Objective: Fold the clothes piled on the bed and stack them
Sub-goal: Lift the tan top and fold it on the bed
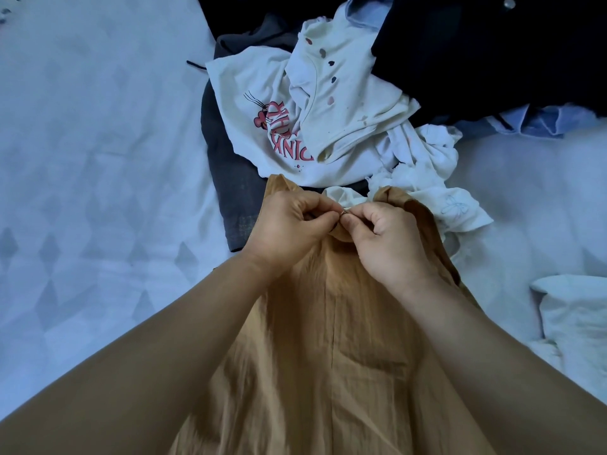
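Note:
A tan garment (pixel 328 339) lies spread lengthwise on the bed in front of me, its top edge toward the pile. My left hand (pixel 292 221) and my right hand (pixel 384 238) meet at the middle of that top edge. Both pinch the tan fabric there, around a small fastener between the fingertips. Behind them lies the clothes pile: a white T-shirt with a pink print (pixel 259 116), a cream top with small hearts (pixel 341 93), crumpled white pieces (pixel 423 165), a dark grey garment (pixel 230 178) underneath and black clothing (pixel 492 50) at the back right.
The white patterned bed sheet (pixel 98 159) stretches wide to the left of the pile. A folded white piece (pixel 571 310) lies at the right edge. Light blue fabric (pixel 538 123) sticks out under the black clothing.

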Demonstrator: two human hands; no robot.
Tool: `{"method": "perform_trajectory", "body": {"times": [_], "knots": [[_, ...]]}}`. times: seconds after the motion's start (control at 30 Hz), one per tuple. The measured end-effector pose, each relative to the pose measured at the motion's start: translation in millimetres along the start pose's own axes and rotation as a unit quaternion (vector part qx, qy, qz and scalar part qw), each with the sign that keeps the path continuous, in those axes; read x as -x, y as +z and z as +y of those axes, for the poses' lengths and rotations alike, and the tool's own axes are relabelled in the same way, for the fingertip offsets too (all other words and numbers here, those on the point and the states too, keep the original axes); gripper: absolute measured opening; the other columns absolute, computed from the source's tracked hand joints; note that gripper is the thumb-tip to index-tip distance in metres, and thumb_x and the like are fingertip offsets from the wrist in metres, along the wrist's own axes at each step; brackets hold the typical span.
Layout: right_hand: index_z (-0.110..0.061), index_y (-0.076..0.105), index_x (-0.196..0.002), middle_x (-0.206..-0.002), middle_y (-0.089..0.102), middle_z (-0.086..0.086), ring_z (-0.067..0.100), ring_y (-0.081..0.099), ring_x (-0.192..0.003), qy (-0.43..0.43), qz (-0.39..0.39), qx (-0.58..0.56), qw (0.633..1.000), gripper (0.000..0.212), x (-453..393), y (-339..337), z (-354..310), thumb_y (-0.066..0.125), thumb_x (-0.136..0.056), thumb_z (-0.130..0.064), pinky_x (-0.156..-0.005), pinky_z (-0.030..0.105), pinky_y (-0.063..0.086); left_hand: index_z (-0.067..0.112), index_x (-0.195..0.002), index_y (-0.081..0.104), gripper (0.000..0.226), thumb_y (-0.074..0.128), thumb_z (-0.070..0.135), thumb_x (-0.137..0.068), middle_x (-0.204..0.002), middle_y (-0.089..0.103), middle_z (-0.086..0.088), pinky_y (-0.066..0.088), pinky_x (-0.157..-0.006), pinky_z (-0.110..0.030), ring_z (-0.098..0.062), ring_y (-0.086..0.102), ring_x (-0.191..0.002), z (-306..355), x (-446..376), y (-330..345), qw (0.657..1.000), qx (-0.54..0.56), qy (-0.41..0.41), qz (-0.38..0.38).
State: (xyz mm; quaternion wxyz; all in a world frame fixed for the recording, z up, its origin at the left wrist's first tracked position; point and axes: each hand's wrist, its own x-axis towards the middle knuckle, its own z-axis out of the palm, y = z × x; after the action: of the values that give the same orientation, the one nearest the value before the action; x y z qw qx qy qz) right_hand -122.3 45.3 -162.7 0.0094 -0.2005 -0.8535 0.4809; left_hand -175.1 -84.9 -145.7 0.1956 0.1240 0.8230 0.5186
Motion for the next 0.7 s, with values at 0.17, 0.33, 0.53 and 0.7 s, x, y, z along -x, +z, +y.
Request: {"method": "perform_trajectory", "body": {"times": [0.17, 0.33, 0.53, 0.7], "knots": [[-0.008, 0.070, -0.091, -0.085, 0.061, 0.000, 0.010, 0.054, -0.076, -0.024, -0.018, 0.047, 0.998, 0.015, 0.8, 3.9, 4.0, 0.056, -0.093, -0.012, -0.061, 0.006, 0.036, 0.013, -0.083, 0.076, 0.018, 0.065, -0.001, -0.082, -0.068, 0.071, 0.003, 0.049, -0.077, -0.018, -0.001, 0.062, -0.066, 0.5, -8.5, -10.1, 0.995, -0.067, 0.035, -0.067], [-0.008, 0.070, -0.097, -0.092, 0.065, 0.002, 0.012, 0.059, -0.085, -0.018, -0.029, 0.035, 0.999, 0.016, 0.5, 4.9, 3.2, 0.055, -0.094, -0.013, -0.067, 0.012, 0.040, 0.016, -0.079, 0.074, 0.016, 0.066, 0.002, -0.079, -0.067, 0.071, -0.003, 0.047, -0.059, -0.017, -0.009, 0.060, -0.058, 0.6, -15.1, -7.7, 0.987, -0.143, 0.054, -0.053], [-0.008, 0.069, -0.099, -0.092, 0.064, -0.001, 0.010, 0.058, -0.086, -0.010, -0.035, 0.033, 0.999, 0.017, 4.6, 7.2, 6.1, 0.054, -0.094, -0.015, -0.067, 0.008, 0.040, 0.017, -0.079, 0.075, 0.015, 0.066, 0.006, -0.077, -0.068, 0.071, 0.002, 0.053, -0.079, -0.029, -0.011, 0.067, -0.072, 5.8, -17.7, -9.0, 0.976, -0.193, 0.035, -0.097], [-0.006, 0.069, -0.095, -0.090, 0.063, 0.000, 0.009, 0.056, -0.083, -0.012, -0.030, 0.028, 0.999, 0.016, 8.0, 11.8, 8.2, 0.055, -0.094, -0.013, -0.066, 0.005, 0.038, 0.018, -0.086, 0.073, 0.010, 0.065, 0.014, -0.080, -0.074, 0.067, 0.010, 0.052, -0.079, -0.031, -0.009, 0.063, -0.079, 18.2, -21.7, -10.2, 0.942, -0.299, 0.048, -0.144]]}}
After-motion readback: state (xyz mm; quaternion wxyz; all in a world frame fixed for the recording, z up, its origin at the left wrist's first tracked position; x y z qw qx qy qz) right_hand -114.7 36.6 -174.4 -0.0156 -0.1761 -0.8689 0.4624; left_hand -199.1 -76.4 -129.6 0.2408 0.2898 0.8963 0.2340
